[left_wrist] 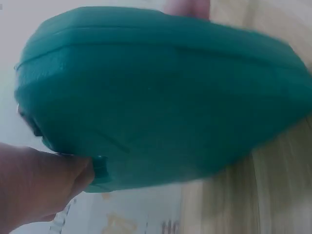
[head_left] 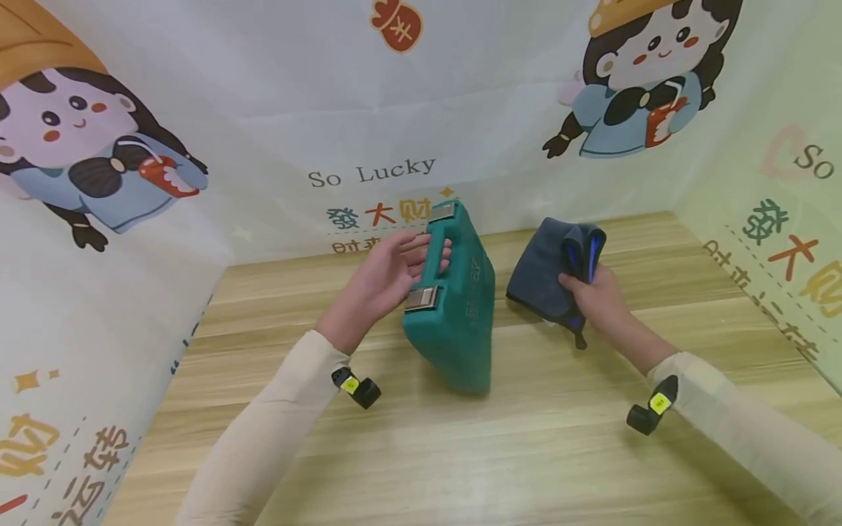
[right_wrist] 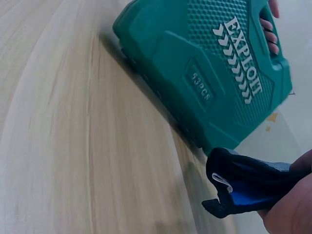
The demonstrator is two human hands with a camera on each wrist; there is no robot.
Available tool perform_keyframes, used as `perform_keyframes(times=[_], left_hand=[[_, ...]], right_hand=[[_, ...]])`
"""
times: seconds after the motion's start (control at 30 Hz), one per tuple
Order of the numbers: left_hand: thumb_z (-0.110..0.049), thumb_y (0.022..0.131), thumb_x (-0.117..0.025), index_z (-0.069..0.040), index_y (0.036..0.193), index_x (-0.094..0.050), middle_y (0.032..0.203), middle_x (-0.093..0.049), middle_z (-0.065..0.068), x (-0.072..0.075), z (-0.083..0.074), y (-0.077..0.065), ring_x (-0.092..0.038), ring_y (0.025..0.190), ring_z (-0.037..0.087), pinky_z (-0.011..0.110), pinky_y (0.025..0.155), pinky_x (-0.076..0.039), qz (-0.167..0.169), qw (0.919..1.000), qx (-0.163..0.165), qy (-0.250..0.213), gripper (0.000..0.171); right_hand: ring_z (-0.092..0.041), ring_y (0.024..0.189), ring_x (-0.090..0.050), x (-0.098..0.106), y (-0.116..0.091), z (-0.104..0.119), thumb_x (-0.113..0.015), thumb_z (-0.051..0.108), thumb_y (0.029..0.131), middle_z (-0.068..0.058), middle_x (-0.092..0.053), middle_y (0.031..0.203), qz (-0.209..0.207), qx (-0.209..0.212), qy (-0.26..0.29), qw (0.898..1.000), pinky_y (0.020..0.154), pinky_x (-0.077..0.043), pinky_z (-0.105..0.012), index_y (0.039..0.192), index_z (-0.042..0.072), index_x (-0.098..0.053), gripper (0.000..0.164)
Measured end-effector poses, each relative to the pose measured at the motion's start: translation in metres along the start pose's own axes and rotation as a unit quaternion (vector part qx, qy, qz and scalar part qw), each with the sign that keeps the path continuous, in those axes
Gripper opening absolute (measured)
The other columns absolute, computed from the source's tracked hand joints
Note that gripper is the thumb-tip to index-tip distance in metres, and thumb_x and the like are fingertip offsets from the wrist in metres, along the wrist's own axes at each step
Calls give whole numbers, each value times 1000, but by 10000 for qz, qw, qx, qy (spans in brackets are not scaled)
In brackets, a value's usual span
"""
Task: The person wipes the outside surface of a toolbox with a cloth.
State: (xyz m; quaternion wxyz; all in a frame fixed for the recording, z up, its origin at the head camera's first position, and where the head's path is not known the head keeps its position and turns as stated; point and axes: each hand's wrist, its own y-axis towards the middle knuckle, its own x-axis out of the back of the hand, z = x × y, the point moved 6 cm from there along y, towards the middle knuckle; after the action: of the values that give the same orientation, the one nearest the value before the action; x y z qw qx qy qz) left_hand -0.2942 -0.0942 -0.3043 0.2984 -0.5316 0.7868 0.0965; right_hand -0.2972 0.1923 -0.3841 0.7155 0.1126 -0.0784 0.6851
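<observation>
My left hand (head_left: 388, 274) has its fingers through the handle (head_left: 432, 257) of a green plastic tool case (head_left: 454, 336). The case stands on its narrow side, handle up, with metal latches (head_left: 422, 298) at both ends of the handle. In the right wrist view, its face (right_wrist: 204, 63) carries the raised words "EXPLOIT" and "53PCS", and its bottom edge is close to the tabletop. To the right of it, my right hand (head_left: 601, 296) pinches a folded dark blue cloth (head_left: 542, 270) with black edging and a bright blue inner side. The cloth's lower edge hangs close over the table.
The wood-grain table (head_left: 395, 453) runs up to a printed white backdrop (head_left: 276, 139) behind, and similar sheets stand at left and right. A strap with a small black device (head_left: 358, 387) sits on the left wrist, another (head_left: 651, 409) on the right.
</observation>
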Motion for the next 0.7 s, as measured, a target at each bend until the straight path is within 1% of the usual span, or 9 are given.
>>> perform_keyframes(times=[0.07,0.17,0.23,0.3,0.37,0.43,0.53,0.63,0.7], left_hand=[[-20,98,-46,2,138,-32,134,-42,21,15,-1,-6,-46,117,28,36,96,-36,-297,9995,54,108,48],[-20,96,-52,3,133,-42,125,-53,16,43,-1,-13,-56,103,22,34,93,-39,-922,9942,151,532,45],[-18,94,-55,5,129,-46,116,-58,14,64,1,-17,-59,94,19,34,92,-41,-1349,9873,175,822,43],[-12,93,-55,7,126,-48,108,-60,14,84,5,-18,-60,87,18,34,89,-43,-1678,9781,51,1232,38],[-5,92,-55,8,123,-49,103,-60,15,103,14,-17,-59,85,18,33,86,-45,-1933,9705,-70,1437,34],[0,91,-54,8,121,-51,99,-60,13,119,26,-14,-58,82,17,31,83,-47,-2185,9644,-44,1487,31],[5,91,-50,9,120,-49,94,-58,10,133,46,-9,-56,79,16,27,76,-48,-2457,9602,16,1329,29],[6,91,-48,10,118,-48,91,-56,8,137,62,-5,-53,76,14,24,72,-47,-2683,9560,38,1182,28],[7,91,-46,10,118,-48,91,-54,8,137,67,-1,-52,76,14,23,72,-46,-2810,9531,-29,1122,27]], right_hand=[[-25,93,-58,-2,0,-1,-52,12,92,-27,-53,114,59,-7,-57,10000,77,-48,-29,123,-14,-41,42],[-27,94,-58,-4,-1,-5,-52,12,92,-27,-53,114,126,-59,-62,9999,77,-48,-30,124,-14,-41,42],[-27,94,-58,-5,0,-6,-52,12,92,-27,-53,114,155,-78,-69,9998,77,-48,-30,123,-14,-40,42],[-26,95,-57,-6,0,-5,-52,12,92,-27,-53,115,180,-81,-92,9998,78,-48,-30,124,-14,-40,42],[-27,96,-57,-8,0,-4,-51,13,92,-27,-52,115,212,-85,-96,9997,79,-48,-31,125,-13,-39,43],[-30,98,-56,-10,0,-3,-51,13,93,-27,-52,116,262,-91,-77,9996,80,-47,-33,126,-13,-38,44],[-34,102,-54,-16,1,1,-50,13,93,-28,-50,118,382,-91,-58,9992,83,-46,-38,128,-13,-37,45],[-36,104,-53,-23,4,6,-50,13,93,-28,-51,118,398,26,-295,9988,87,-44,-43,125,-13,-39,42],[-36,106,-52,-29,7,10,-50,12,93,-28,-51,120,404,140,-419,9982,89,-42,-45,124,-12,-41,41]])
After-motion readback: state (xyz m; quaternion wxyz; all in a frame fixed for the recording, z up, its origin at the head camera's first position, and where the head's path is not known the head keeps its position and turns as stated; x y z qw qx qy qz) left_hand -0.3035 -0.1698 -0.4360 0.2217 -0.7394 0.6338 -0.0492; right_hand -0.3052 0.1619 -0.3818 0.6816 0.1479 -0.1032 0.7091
